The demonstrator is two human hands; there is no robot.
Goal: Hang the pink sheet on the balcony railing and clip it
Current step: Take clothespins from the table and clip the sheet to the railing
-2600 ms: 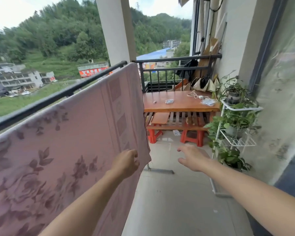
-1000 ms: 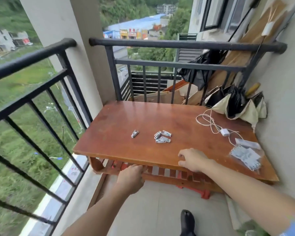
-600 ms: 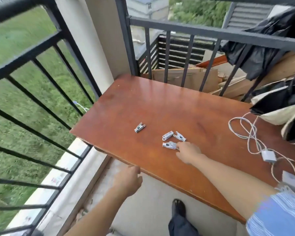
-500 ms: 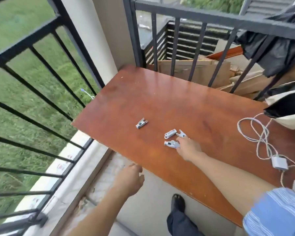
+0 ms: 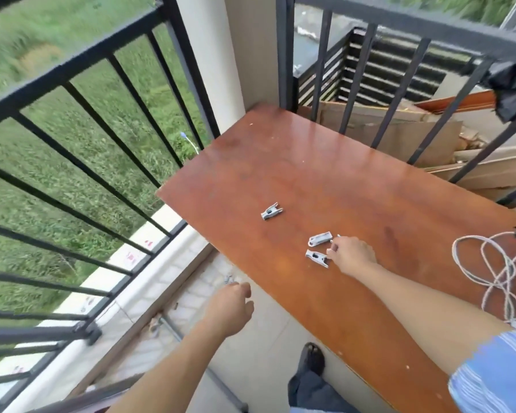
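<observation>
The pink sheet is out of view. Grey clothes clips lie on the brown wooden table (image 5: 310, 174): one alone (image 5: 271, 212) and two close together (image 5: 319, 238) (image 5: 317, 258). My right hand (image 5: 352, 256) rests on the table beside that pair, fingers curled down over a third clip, of which only the tip (image 5: 338, 235) shows. My left hand (image 5: 230, 308) hangs below the table's near edge over the floor, loosely curled and holding nothing. The black balcony railing (image 5: 72, 70) runs along the left.
A white cable (image 5: 495, 269) lies coiled at the table's right end. A second black railing (image 5: 399, 25) stands behind the table, with cardboard (image 5: 399, 135) beyond it. A pale pillar (image 5: 221, 55) fills the corner. My foot (image 5: 310, 357) stands on the floor.
I left the hung sheet, walked to the table and leaned over it. My right hand slid from the table's edge to the cluster of clips and curled over one. The left hand stayed low.
</observation>
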